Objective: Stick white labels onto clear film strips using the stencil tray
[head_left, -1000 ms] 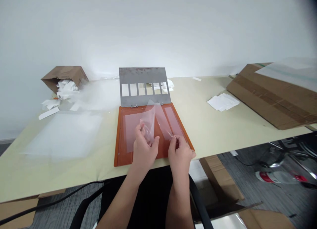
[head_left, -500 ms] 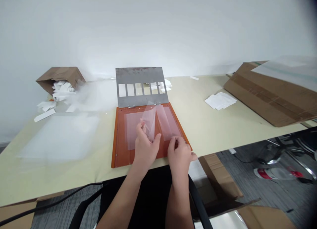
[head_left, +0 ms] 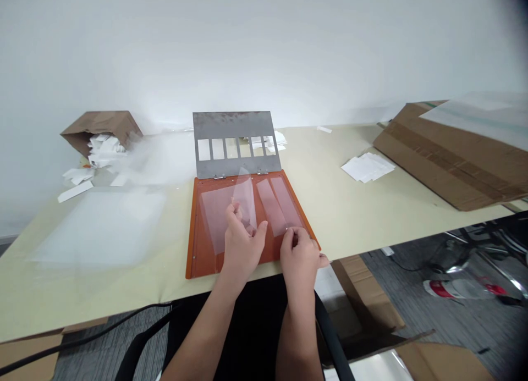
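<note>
An orange-brown board lies on the table with a hinged grey metal plate raised at its far edge; the plate has a row of rectangular windows. Over the board's left half, a translucent film sheet has its right side lifted and curled. My left hand holds that lifted side with its fingers, the thumb standing apart. Two narrow translucent film strips lie on the right half, slightly fanned. My right hand pinches at their near ends; the fingertips partly hide the contact.
At left, a large translucent sheet stack lies before a brown paper bag spilling white scraps. White paper pieces and a big cardboard box are on the right. A black cable runs below the table's front edge.
The film sheet in my left hand has shifted left and tilted, separating from the strips on the right. Two strips now show apart from it. Both hands stay nearly in place.
</note>
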{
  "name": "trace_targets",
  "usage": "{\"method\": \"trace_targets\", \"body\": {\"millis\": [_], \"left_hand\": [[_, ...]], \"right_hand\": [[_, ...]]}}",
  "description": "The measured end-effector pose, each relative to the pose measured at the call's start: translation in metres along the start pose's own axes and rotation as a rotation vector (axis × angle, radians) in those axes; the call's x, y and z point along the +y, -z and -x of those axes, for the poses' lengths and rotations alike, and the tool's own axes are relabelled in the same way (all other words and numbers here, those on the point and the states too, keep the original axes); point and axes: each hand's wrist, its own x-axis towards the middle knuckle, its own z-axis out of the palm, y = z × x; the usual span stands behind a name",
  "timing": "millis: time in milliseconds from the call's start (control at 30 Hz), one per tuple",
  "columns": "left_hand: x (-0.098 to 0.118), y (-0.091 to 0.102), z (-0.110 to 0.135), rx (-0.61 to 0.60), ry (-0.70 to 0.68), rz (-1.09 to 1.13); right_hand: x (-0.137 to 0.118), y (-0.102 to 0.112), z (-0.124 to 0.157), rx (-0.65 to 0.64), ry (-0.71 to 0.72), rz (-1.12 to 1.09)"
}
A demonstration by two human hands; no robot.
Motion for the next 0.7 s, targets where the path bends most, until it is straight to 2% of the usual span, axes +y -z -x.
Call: {"method": "trace_targets", "body": {"millis": [267,467,567,700], "left_hand": [[0.004,0.005,0.003,0.021,0.020,0.028],[-0.004,0.019,0.007,0.129,-0.086,0.080],[-0.006,0.026,0.010,0.112,-0.102,0.189],[-0.006,0.031,0.014,0.095,-0.122,0.304]], "right_hand": [[0.002,0.001,-0.001,-0.045,-0.027,-0.043],[0.008,0.000,-0.001,0.059,0.152,-0.179],[0.010,0.000,-0.001,0.031,0.223,-0.130],[0.009,-0.002,0.000,0.034,0.231,-0.041]]}}
